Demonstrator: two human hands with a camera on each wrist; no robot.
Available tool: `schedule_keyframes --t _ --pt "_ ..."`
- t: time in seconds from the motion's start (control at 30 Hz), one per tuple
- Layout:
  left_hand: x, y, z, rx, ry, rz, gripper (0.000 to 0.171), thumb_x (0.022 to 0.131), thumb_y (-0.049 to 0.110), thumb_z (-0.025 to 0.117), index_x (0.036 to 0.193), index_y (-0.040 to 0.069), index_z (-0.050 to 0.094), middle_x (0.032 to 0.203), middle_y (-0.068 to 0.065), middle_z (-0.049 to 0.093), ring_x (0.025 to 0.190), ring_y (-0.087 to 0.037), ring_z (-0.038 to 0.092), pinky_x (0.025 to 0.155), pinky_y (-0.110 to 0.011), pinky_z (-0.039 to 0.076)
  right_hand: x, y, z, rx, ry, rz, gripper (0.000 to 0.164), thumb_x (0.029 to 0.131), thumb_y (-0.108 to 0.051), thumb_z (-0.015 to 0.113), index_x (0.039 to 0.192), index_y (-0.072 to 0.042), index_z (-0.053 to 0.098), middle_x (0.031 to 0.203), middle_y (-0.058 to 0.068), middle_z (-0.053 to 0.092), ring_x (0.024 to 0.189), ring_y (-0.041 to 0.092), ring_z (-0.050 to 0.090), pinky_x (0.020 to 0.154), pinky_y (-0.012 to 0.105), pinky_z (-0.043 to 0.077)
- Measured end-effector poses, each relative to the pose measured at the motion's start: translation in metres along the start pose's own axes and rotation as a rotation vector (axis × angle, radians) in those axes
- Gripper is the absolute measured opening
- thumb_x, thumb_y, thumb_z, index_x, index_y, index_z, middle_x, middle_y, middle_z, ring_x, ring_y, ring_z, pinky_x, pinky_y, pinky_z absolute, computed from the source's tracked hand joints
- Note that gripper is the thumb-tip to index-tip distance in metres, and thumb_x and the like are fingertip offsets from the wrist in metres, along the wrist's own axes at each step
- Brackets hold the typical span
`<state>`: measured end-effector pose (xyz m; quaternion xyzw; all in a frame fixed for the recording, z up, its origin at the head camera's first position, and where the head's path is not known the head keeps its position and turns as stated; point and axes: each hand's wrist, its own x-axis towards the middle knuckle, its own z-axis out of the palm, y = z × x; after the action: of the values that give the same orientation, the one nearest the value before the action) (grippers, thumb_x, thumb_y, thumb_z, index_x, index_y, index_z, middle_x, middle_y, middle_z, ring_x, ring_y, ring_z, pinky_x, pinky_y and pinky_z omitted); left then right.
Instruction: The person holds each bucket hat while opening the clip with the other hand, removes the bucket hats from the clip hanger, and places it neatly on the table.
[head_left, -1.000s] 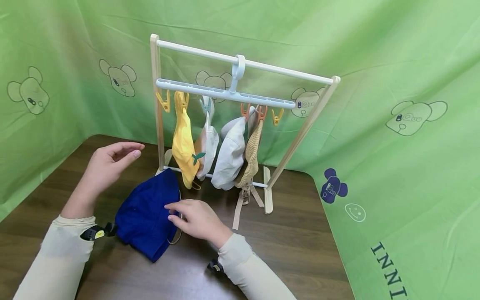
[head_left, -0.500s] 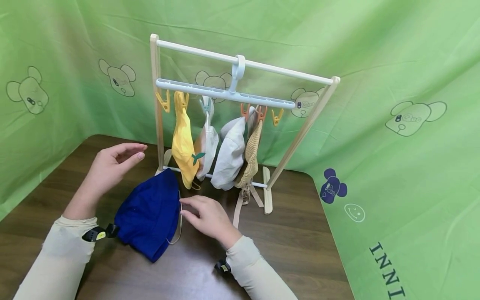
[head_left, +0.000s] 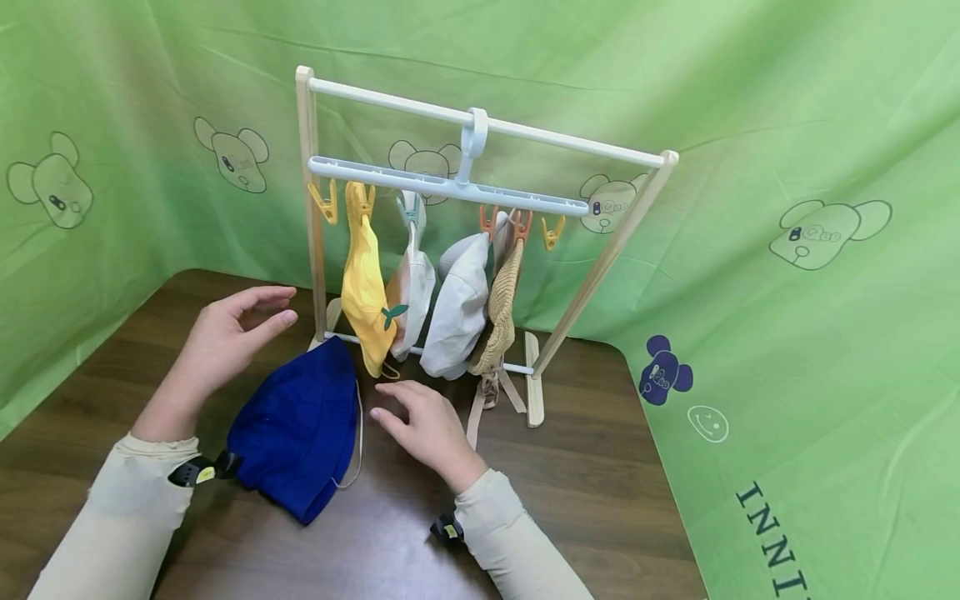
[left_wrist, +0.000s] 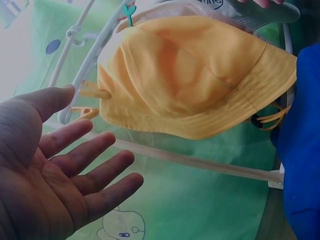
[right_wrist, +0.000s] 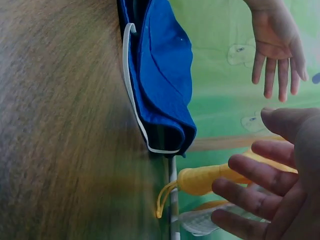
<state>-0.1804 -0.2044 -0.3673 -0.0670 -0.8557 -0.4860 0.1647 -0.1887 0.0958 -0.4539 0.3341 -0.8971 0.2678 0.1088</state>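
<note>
A blue bucket hat (head_left: 296, 429) with a thin pale cord lies on the dark wooden table, left of centre. Above and behind it, my left hand (head_left: 232, 333) hovers with loosely bent fingers and holds nothing. My right hand (head_left: 427, 429) is just right of the hat's brim, fingers relaxed, with nothing in it. In the left wrist view, a yellow hat (left_wrist: 185, 75) hangs beyond my left hand's spread fingers. The right wrist view shows the blue hat (right_wrist: 165, 65) apart from my right hand, its white cord along the brim edge.
Behind the hands stands a wooden rack (head_left: 600, 258) carrying a light blue clip hanger (head_left: 442, 185). The yellow hat, two pale hats (head_left: 461, 308) and a straw hat (head_left: 504, 312) hang from clips. Yellow clips at both ends hold nothing. Green printed cloth (head_left: 787, 125) surrounds the table.
My right hand has drawn off the blue hat to the right and slightly upward. The left hand has shifted a little to the right. The blue hat stays in place.
</note>
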Motion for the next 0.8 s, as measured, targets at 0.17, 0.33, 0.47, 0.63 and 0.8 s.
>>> schedule_keyframes --t 0.17,0.33,0.47,0.63,0.8 --pt "-0.001 0.003 0.006 -0.002 -0.012 -0.009 0.044 0.099 0.032 0.071 0.138 0.012 0.064 0.131 -0.016 0.068 0.106 -0.011 0.071 0.079 -0.006 0.048 -0.001 0.002 -0.001 -0.001 0.003 0.064 0.039 0.097 -0.041 0.07 0.13 -0.021 0.071 0.127 -0.005 0.071 0.118 0.013 0.067 0.098 0.033 0.053" --pt "-0.002 0.003 0.014 -0.004 -0.004 0.0 0.047 0.099 0.032 0.07 0.14 0.011 0.062 0.133 -0.018 0.066 0.113 -0.037 0.069 0.081 -0.004 0.045 -0.001 0.005 -0.003 0.006 -0.011 0.104 0.042 0.097 -0.045 0.069 0.132 -0.022 0.069 0.129 -0.007 0.07 0.119 0.014 0.066 0.098 0.034 0.053" --pt "0.001 0.005 0.02 -0.015 0.015 0.014 0.048 0.099 0.031 0.07 0.141 0.01 0.061 0.133 -0.018 0.067 0.112 -0.037 0.069 0.082 -0.004 0.045 0.0 0.006 -0.002 0.006 -0.014 0.121 0.043 0.097 -0.045 0.069 0.134 -0.023 0.068 0.128 -0.007 0.07 0.119 0.014 0.066 0.098 0.035 0.053" --pt "0.01 0.012 0.029 -0.042 0.029 0.043 0.051 0.098 0.028 0.072 0.144 0.009 0.059 0.136 -0.019 0.064 0.116 -0.038 0.067 0.091 -0.019 0.054 0.001 0.007 0.0 0.005 -0.019 0.133 0.044 0.097 -0.046 0.069 0.135 -0.023 0.067 0.129 -0.006 0.07 0.119 0.014 0.066 0.098 0.035 0.053" --pt "0.021 0.024 0.038 -0.052 0.067 0.063 0.055 0.098 0.03 0.073 0.146 0.01 0.057 0.14 -0.017 0.063 0.122 -0.038 0.064 0.098 -0.049 0.053 0.0 0.009 0.0 0.006 -0.043 0.147 0.046 0.097 -0.046 0.069 0.137 -0.023 0.066 0.129 -0.006 0.07 0.121 0.014 0.065 0.1 0.035 0.052"
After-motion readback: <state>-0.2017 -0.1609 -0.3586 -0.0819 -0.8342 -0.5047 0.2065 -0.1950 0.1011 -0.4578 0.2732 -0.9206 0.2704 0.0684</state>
